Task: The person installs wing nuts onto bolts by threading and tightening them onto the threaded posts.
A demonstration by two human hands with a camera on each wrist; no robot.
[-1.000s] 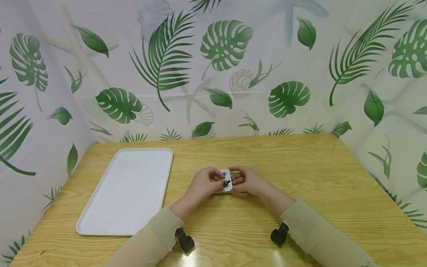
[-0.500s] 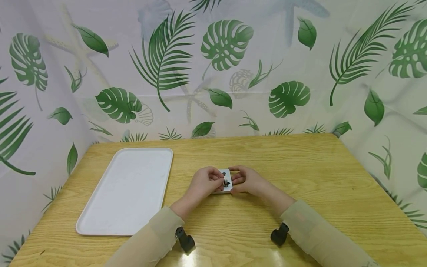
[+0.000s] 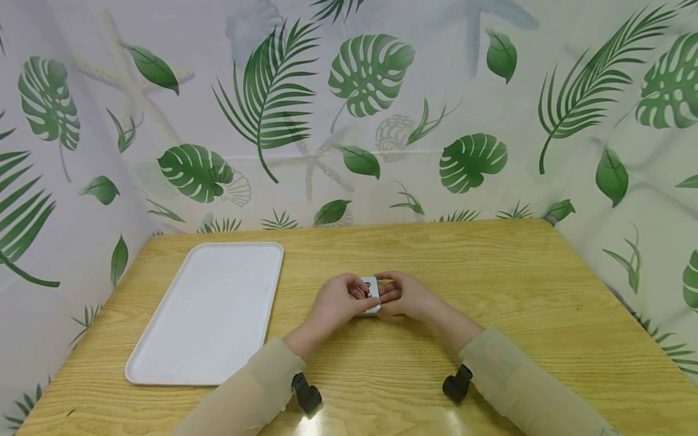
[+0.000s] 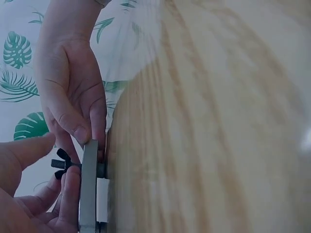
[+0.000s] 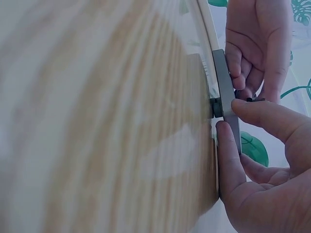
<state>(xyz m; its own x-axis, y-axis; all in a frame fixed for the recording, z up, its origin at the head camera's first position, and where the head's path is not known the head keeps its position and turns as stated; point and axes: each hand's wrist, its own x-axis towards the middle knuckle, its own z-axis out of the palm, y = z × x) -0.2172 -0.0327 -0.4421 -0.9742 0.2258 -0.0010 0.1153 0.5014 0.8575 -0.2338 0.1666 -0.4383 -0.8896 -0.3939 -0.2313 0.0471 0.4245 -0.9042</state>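
A small flat metal plate lies level just above the table, raised by hardware beneath it. In the left wrist view a threaded bolt stands through the plate, with a black wing nut on it. My left hand is over the plate; its fingertips touch the wing nut while its thumb stretches out, apart from the nut. My right hand grips the plate's right edge between thumb and fingers. Under the plate a dark bolt head shows in the right wrist view. From the head, my left hand hides most of the nut.
A white tray lies on the wooden table at the left. Leaf-print cloth hangs behind the table and at both sides. Black wrist cameras are strapped under both sleeves.
My left thumb has moved off its pinch at the wing nut and reaches right across the plate. The left wrist has shifted slightly right. My right hand and the plate have stayed put.
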